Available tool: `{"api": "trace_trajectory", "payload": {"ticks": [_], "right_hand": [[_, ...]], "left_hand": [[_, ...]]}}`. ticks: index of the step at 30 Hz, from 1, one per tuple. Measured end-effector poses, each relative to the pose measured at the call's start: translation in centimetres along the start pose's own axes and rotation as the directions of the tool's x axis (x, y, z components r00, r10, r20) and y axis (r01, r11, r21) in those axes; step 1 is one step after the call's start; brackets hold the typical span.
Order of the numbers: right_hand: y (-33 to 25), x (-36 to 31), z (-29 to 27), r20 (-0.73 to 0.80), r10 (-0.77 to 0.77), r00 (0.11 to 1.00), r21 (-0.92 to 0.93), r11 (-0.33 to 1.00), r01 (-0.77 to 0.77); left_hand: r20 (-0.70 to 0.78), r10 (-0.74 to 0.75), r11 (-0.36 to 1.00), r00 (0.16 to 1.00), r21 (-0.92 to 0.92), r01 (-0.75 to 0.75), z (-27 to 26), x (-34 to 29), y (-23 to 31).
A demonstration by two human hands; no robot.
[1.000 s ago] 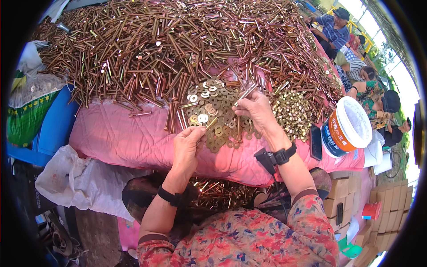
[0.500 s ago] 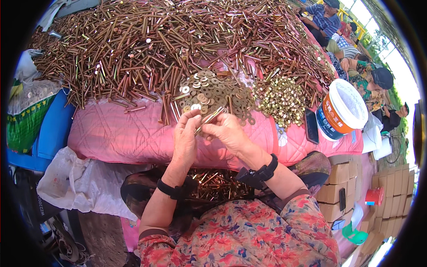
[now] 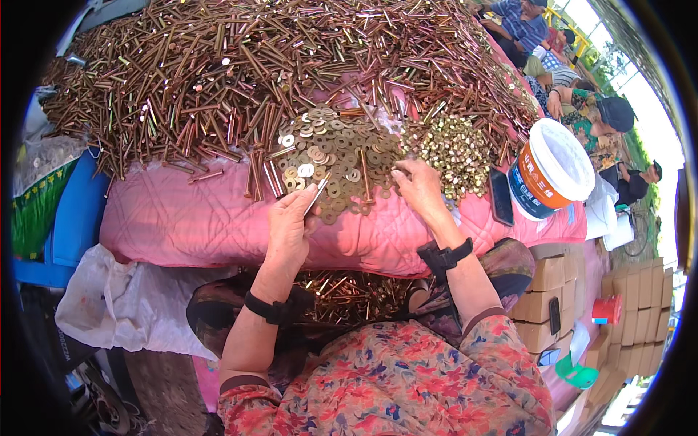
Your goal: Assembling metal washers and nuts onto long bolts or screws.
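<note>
My left hand is closed around a bolt, whose shiny shank slants up past the fingertips. It is at the near edge of a heap of round flat washers. My right hand is between the washers and a pile of small yellowish nuts. Its fingers are loosely bent and look apart, and I see nothing in them. One bolt lies on the washers between my hands. Beyond them spreads a large mass of coppery bolts.
A pink quilted cover lies beneath everything. To the right are a dark phone and a white-rimmed bucket. A white sack hangs at the left, and cardboard boxes are stacked at the right. Other people sit at the far right.
My right hand has left the bolt and moved right toward the nuts. My left hand keeps hold of the bolt. The whole view has shifted slightly.
</note>
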State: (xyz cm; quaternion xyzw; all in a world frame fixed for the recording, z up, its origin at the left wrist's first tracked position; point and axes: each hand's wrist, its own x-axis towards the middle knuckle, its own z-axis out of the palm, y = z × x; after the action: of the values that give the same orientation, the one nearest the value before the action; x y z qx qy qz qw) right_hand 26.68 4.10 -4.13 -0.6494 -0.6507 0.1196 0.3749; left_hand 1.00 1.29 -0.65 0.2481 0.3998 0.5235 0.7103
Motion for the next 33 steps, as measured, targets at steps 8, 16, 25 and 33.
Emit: {"api": "trace_trajectory", "payload": {"ticks": [8,16,25,33], "right_hand": [[-2.0,0.1,-0.5,0.025,-0.015,1.0,0.057,0.998,0.014],[-5.8,-1.6,-0.3,0.325,0.147,0.934,0.754,0.557,-0.35],[-9.5,-3.3,0.5,0.393,-0.053,0.918,0.816,0.48,-0.322],[-10.4,-3.6,0.5,0.506,-0.011,0.862,0.666,0.641,-0.382]], "left_hand": [[-0.029,-0.029,0.995,0.999,0.091,0.031,-0.2,0.2,-0.6],[0.092,-0.077,0.981,0.993,0.182,0.059,0.2,-0.7,0.4],[0.122,-0.109,0.977,0.986,0.194,0.084,-0.4,-1.2,1.2],[0.174,0.054,0.939,0.983,0.326,-0.11,-1.5,-1.7,1.5]]}}
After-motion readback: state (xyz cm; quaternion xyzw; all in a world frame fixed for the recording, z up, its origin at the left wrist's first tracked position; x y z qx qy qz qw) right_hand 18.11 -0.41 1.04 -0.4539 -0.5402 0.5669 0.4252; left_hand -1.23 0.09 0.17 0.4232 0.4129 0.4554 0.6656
